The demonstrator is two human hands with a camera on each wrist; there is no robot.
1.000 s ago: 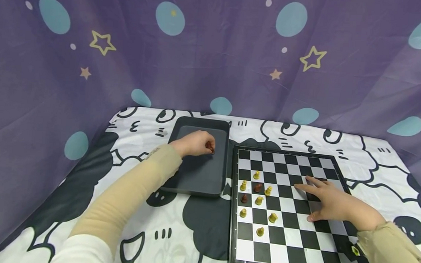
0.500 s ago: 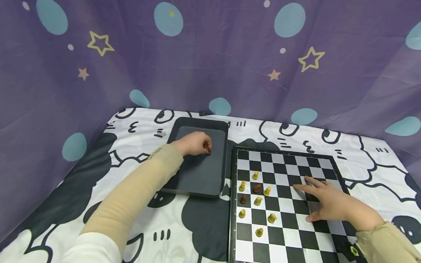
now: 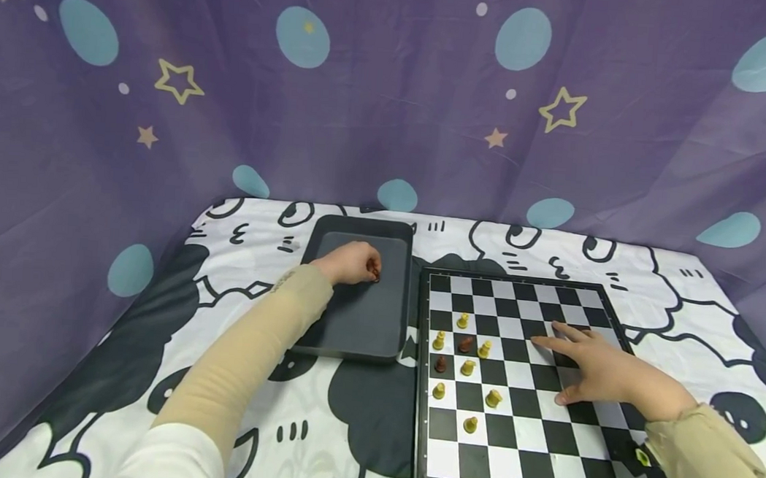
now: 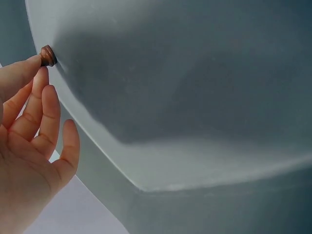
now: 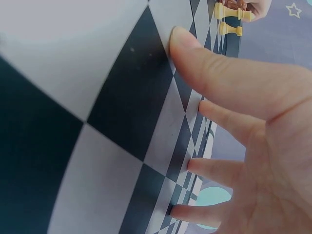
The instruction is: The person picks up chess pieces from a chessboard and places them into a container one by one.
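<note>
My left hand [image 3: 354,263] pinches a reddish-brown chess piece [image 4: 48,56] between thumb and fingertips, its base close over the floor of the dark grey tray [image 3: 357,332]. Much of the piece is hidden by the fingers. My right hand [image 3: 601,373] lies with spread fingers on the right side of the checkered chessboard [image 3: 554,454], thumb and fingertips at its surface. Several yellow chess pieces [image 3: 494,398] stand on the board's left part. Among them are two brown pieces, one brown piece [image 3: 465,344] between yellow ones and another brown piece [image 3: 440,364] near the left edge.
A white cloth [image 3: 267,407] with black cartoon drawings covers the table. Behind it hangs a purple curtain [image 3: 363,135] with stars and blue ovals. A small dark object with a yellow-green mark [image 3: 642,457] lies by the right sleeve, at the board's lower right.
The head view has shifted slightly. My left hand has eased a little to the left over the tray, still pinching the brown chess piece. The right hand stays in place on the board.
</note>
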